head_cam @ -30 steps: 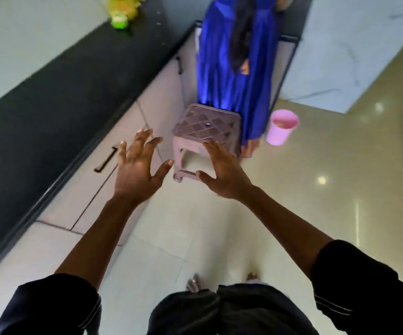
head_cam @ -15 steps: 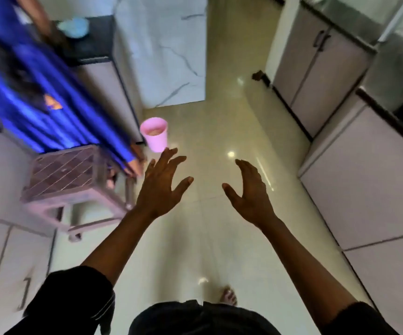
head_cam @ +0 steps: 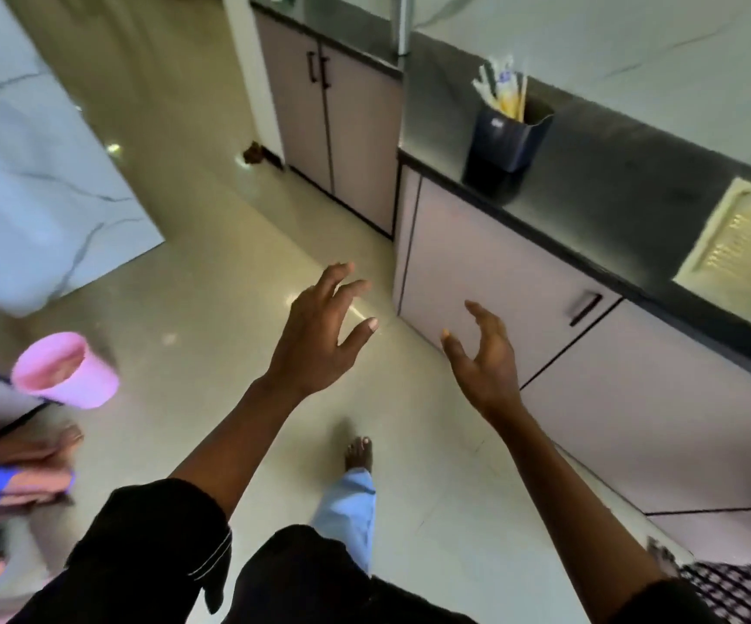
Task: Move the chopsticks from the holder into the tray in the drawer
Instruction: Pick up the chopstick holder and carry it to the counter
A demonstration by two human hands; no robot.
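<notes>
A dark blue holder (head_cam: 506, 139) stands on the black counter (head_cam: 625, 182) at the upper right. Pale chopsticks (head_cam: 502, 90) stick out of its top. Below the counter a closed drawer front (head_cam: 490, 272) carries a black handle (head_cam: 585, 308). No tray shows. My left hand (head_cam: 319, 335) floats over the floor with spread fingers and holds nothing. My right hand (head_cam: 484, 358) hangs in front of the drawer, fingers curled apart, also with nothing in it. Both hands are well below and left of the holder.
A pink cup (head_cam: 65, 371) sits on the floor at the left, by another person's foot and blue garment (head_cam: 13, 479). Cabinet doors (head_cam: 333, 119) line the far wall. A cream tray-like object (head_cam: 733, 236) lies on the counter at the right edge.
The view has swung right: the stool and the person in blue slid out to the left, and the counter with the holder came into sight. Both hands stay raised and apart.
</notes>
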